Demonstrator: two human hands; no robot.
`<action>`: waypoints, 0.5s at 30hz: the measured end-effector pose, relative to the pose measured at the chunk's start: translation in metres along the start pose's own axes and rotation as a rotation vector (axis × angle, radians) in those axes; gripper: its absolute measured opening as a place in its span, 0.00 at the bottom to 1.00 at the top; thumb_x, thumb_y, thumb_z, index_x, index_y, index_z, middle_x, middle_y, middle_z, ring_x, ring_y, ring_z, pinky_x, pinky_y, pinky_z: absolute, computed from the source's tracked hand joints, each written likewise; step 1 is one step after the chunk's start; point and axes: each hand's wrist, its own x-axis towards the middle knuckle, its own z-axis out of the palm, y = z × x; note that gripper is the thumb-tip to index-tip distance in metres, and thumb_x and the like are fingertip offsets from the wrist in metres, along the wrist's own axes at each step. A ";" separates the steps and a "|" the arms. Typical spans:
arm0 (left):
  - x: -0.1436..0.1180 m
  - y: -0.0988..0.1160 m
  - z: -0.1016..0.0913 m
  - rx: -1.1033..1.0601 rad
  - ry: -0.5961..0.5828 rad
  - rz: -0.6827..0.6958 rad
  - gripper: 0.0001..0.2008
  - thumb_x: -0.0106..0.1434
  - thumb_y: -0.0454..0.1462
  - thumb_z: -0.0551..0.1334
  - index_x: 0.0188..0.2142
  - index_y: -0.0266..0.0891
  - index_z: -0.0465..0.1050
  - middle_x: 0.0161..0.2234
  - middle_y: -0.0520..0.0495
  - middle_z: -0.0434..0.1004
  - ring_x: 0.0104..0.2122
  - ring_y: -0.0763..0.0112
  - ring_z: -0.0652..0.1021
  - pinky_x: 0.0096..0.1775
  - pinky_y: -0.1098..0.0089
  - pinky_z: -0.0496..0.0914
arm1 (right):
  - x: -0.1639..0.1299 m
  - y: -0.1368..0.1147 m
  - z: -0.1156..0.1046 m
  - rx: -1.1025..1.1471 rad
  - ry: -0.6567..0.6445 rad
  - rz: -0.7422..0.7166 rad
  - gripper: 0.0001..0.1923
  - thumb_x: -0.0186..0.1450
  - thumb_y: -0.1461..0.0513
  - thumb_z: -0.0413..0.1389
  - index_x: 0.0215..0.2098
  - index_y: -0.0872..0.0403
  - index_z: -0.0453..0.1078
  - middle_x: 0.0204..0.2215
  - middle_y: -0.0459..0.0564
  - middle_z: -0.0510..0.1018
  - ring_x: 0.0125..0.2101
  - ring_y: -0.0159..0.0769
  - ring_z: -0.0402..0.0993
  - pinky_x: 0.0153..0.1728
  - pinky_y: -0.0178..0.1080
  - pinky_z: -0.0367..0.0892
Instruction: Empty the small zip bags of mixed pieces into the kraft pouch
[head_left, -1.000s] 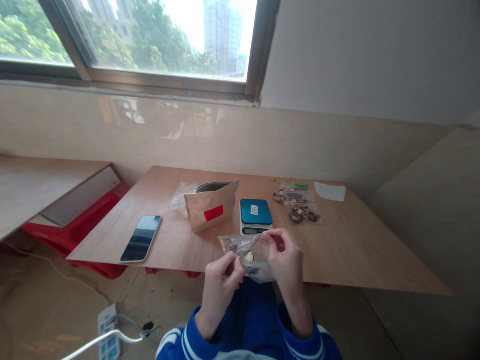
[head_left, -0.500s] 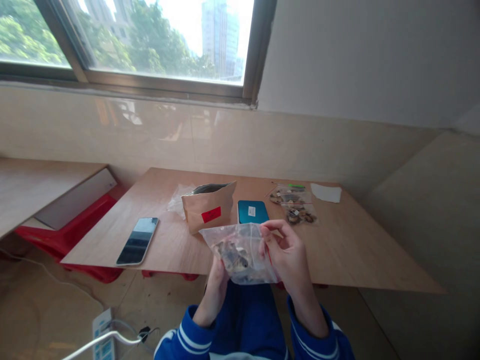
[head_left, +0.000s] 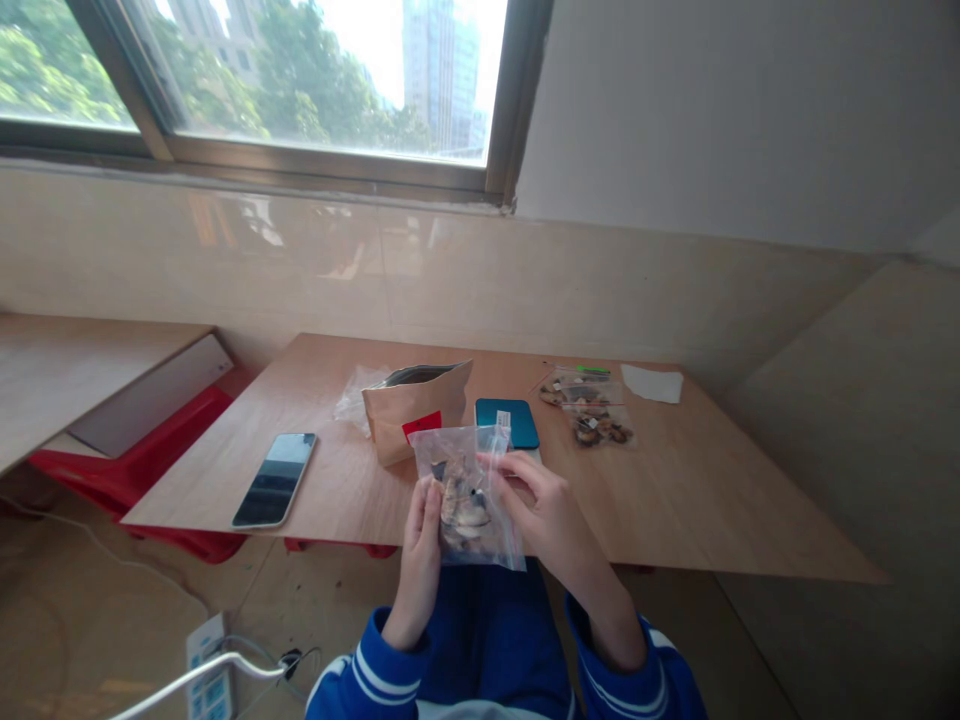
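A clear plastic bag (head_left: pixel 466 505) of brown and pale dried-looking pieces is held up above the middle of the near edge of the table (head_left: pixel 712 500), its lower part overlapping the person's legs in view. The left hand (head_left: pixel 421 540) grasps the bag by its left side, with the thumb on the near face, so the bag lies directly to the right of that palm. The right hand (head_left: pixel 551 505) comes in from the opposite side, fingertips touching the bag's upper right part; I cannot tell whether they are closed on the film. The bag is thus between the two hands.

Just behind it, a brown paper pouch (head_left: pixel 386 425) stands with its mouth open, and a blue-topped scale (head_left: pixel 521 430) sits to the pouch's right. A phone (head_left: pixel 276 480) lies by the near left corner. Toward the far right corner is a white sheet (head_left: pixel 652 384), with filled plastic bags (head_left: pixel 596 425) to its left. Crumpled clear plastic (head_left: pixel 351 402) rests beside the pouch, toward the far left corner.
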 end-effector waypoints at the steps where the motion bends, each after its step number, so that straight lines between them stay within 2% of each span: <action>1: 0.000 0.002 0.001 0.031 -0.035 0.034 0.24 0.60 0.52 0.62 0.51 0.43 0.71 0.57 0.46 0.72 0.58 0.61 0.70 0.57 0.64 0.66 | 0.001 0.001 0.002 -0.032 -0.041 0.021 0.12 0.67 0.61 0.53 0.46 0.53 0.75 0.44 0.54 0.79 0.46 0.41 0.76 0.49 0.43 0.70; 4: -0.001 0.010 0.002 0.132 -0.084 0.169 0.22 0.61 0.53 0.60 0.46 0.40 0.75 0.48 0.45 0.78 0.49 0.62 0.76 0.51 0.66 0.70 | 0.006 0.003 0.006 -0.040 -0.172 0.034 0.17 0.65 0.59 0.55 0.52 0.51 0.72 0.50 0.54 0.77 0.50 0.44 0.74 0.53 0.46 0.68; 8: 0.001 0.018 0.001 0.243 -0.041 0.245 0.22 0.60 0.51 0.61 0.44 0.38 0.77 0.46 0.42 0.80 0.49 0.58 0.77 0.51 0.63 0.69 | 0.010 0.008 0.009 0.044 -0.286 -0.001 0.20 0.64 0.60 0.57 0.55 0.48 0.69 0.51 0.51 0.77 0.51 0.42 0.73 0.54 0.45 0.67; 11: 0.001 0.021 0.000 0.288 0.020 0.256 0.20 0.59 0.50 0.63 0.41 0.37 0.78 0.42 0.42 0.81 0.45 0.58 0.78 0.48 0.63 0.71 | 0.011 0.015 0.014 0.115 -0.282 0.072 0.20 0.62 0.61 0.58 0.53 0.51 0.69 0.51 0.52 0.76 0.49 0.41 0.75 0.52 0.44 0.70; 15: 0.000 0.022 -0.001 0.276 0.060 0.253 0.17 0.58 0.49 0.64 0.34 0.37 0.76 0.31 0.48 0.80 0.35 0.65 0.79 0.38 0.70 0.72 | 0.012 0.020 0.021 0.229 -0.243 0.196 0.16 0.60 0.62 0.60 0.46 0.55 0.71 0.46 0.54 0.78 0.42 0.39 0.78 0.44 0.41 0.74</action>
